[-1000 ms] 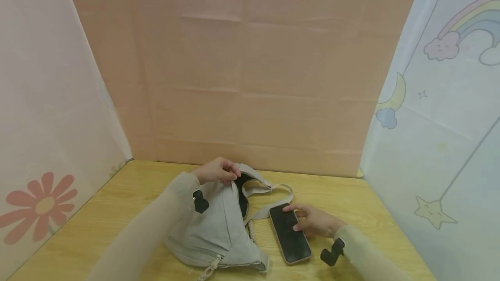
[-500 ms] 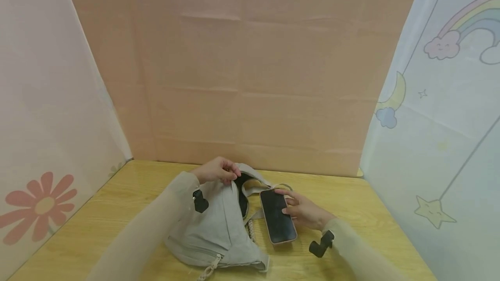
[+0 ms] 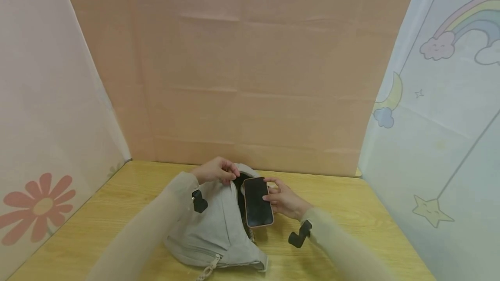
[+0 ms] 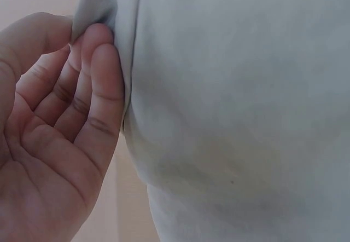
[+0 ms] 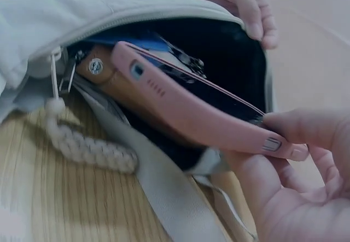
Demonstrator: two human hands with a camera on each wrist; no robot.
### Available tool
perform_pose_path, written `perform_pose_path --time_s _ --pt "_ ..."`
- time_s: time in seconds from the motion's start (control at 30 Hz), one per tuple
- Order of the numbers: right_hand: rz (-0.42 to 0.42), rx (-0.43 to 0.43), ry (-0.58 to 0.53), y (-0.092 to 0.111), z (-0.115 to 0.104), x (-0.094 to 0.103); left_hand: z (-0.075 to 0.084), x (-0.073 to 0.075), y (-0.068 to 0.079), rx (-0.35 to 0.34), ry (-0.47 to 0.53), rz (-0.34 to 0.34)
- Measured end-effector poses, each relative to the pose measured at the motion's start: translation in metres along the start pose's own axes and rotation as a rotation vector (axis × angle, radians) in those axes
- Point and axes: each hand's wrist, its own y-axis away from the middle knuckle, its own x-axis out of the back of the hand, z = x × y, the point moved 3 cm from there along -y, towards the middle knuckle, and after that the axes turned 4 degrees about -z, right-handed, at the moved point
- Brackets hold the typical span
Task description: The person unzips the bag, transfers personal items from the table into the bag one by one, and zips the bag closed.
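Observation:
A light grey sling bag (image 3: pixel 208 224) lies on the table with its zipped mouth open. My left hand (image 3: pixel 216 171) pinches the upper edge of that mouth, and in the left wrist view the cloth (image 4: pixel 229 88) is between thumb and fingers. A smartphone (image 3: pixel 258 203) in a pink case is held by my right hand (image 3: pixel 288 199) along its edge, screen up. It is tilted in front of the bag's mouth. The right wrist view shows a brown leather-like item (image 5: pixel 101 67) with a metal snap and something blue (image 5: pixel 131 40) inside the bag, partly hidden by the phone.
A braided cord pull (image 5: pixel 95 146) and a flat strap (image 5: pixel 169 198) hang from the bag over the wooden table (image 3: pixel 324 255). An orange-brown sheet (image 3: pixel 242 77) stands behind, with printed sheets at both sides.
The right hand has lifted the phone off the table and brought it left and away from me, up to the bag's mouth. The left hand keeps its place on the bag's edge.

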Motion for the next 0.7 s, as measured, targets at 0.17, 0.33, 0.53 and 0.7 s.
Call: perform_pose_path --time_s 0.17,0.33,0.53,0.7 --pt "-0.004 -0.003 -0.05 -0.013 -0.001 -0.012 0.001 0.0 -0.001 0.0 0.002 0.0" --pt "-0.025 -0.011 -0.047 -0.023 -0.002 -0.021 0.001 0.0 -0.001 0.0 0.005 0.003" --pt "-0.007 -0.011 -0.051 -0.035 0.001 -0.03 0.002 -0.001 -0.001 0.002 0.006 0.006" --pt "0.025 0.001 -0.07 -0.043 0.002 -0.041 0.001 -0.001 -0.001 -0.003 0.001 0.005"
